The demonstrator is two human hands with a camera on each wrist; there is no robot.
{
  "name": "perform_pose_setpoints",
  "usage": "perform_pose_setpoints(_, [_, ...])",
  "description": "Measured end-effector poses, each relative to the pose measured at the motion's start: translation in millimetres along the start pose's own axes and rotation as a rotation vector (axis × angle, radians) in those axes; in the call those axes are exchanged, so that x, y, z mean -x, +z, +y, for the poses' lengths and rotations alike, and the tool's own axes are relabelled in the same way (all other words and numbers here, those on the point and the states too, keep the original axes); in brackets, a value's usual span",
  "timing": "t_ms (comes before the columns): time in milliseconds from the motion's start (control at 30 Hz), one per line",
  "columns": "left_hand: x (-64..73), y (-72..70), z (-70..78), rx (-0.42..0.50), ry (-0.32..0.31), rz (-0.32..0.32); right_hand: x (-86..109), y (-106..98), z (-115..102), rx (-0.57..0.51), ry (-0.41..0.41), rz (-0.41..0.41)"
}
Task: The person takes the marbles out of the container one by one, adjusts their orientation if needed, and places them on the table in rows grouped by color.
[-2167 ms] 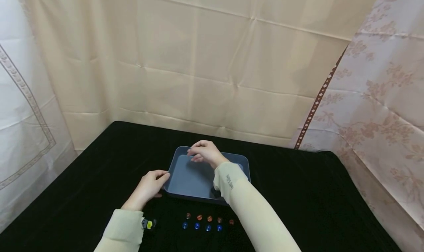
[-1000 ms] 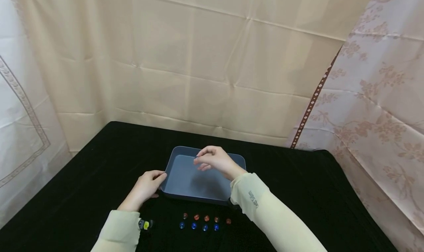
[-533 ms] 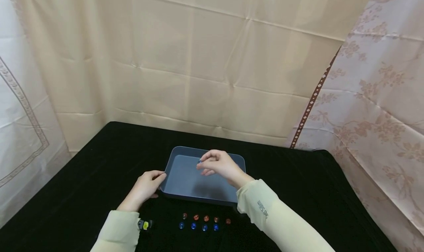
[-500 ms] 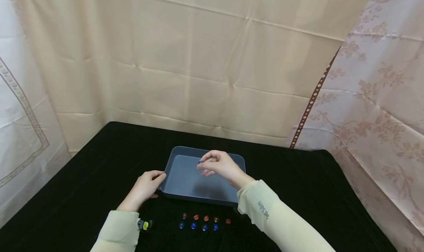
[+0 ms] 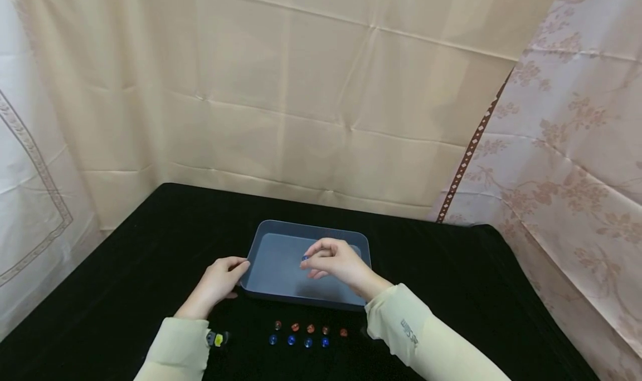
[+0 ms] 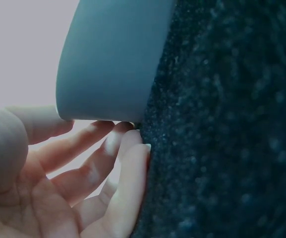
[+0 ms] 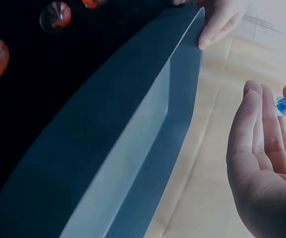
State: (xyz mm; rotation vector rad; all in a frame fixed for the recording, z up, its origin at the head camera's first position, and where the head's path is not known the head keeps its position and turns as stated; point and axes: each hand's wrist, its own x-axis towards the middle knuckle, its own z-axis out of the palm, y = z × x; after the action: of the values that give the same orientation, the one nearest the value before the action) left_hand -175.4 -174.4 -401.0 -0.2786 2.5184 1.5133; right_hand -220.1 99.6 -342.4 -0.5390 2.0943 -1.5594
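Note:
A blue-grey rectangular tray (image 5: 281,264) rests on the black cloth. My left hand (image 5: 220,281) grips its left edge, thumb at the rim and fingers against the outer wall, as the left wrist view shows (image 6: 93,168). Over the tray, my right hand (image 5: 338,261) pinches a clear glass marble with blue inside (image 5: 305,257) between thumb and fingertips. That marble (image 7: 282,106) also shows in the right wrist view. In front of the tray lie two rows of marbles: several orange ones (image 5: 310,328) behind, several blue ones (image 5: 308,342) nearer.
Black cloth (image 5: 451,292) covers the table. A beige curtain (image 5: 301,119) hangs behind it, with white patterned cloth (image 5: 567,147) on the right and more white cloth (image 5: 30,175) on the left. A pale rounded shape (image 5: 356,249) shows inside the tray's back right.
My right hand has moved from the tray's back toward its front and slightly right, and the blue marble has come into view at its fingertips. The left hand stays at the tray's edge.

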Motion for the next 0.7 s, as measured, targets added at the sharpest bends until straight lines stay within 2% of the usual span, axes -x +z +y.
perform_pose_setpoints(700, [-0.2,0.2,-0.5,0.006,0.013,-0.008,34.8,14,15,-0.081,0.035,-0.12])
